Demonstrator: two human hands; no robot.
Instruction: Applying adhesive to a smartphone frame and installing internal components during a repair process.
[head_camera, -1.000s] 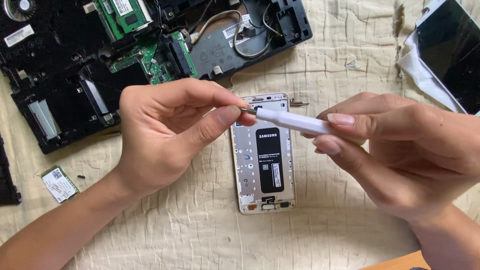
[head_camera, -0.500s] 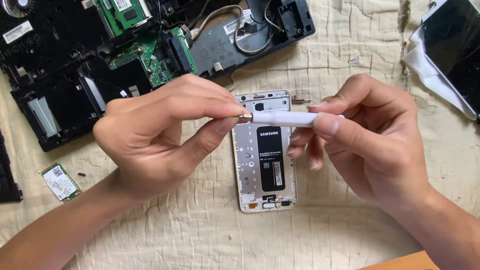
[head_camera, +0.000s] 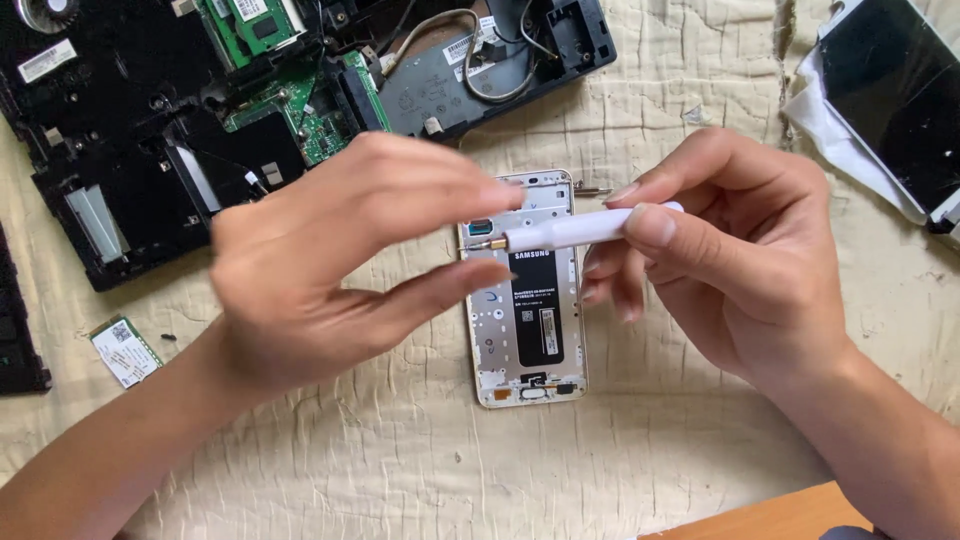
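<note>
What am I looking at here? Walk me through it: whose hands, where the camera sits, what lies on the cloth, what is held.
This is one view from a camera worn on a person's head, looking down at their own bare hands. The right hand holds a slim white screwdriver in its grip. The left hand is open, its fingertips close to the tool's brass tip. Beneath them lies an opened phone, back cover off, on a cream quilted cloth. Up left sits a dismantled laptop base with green circuit boards; a small loose card lies at the left.
</note>
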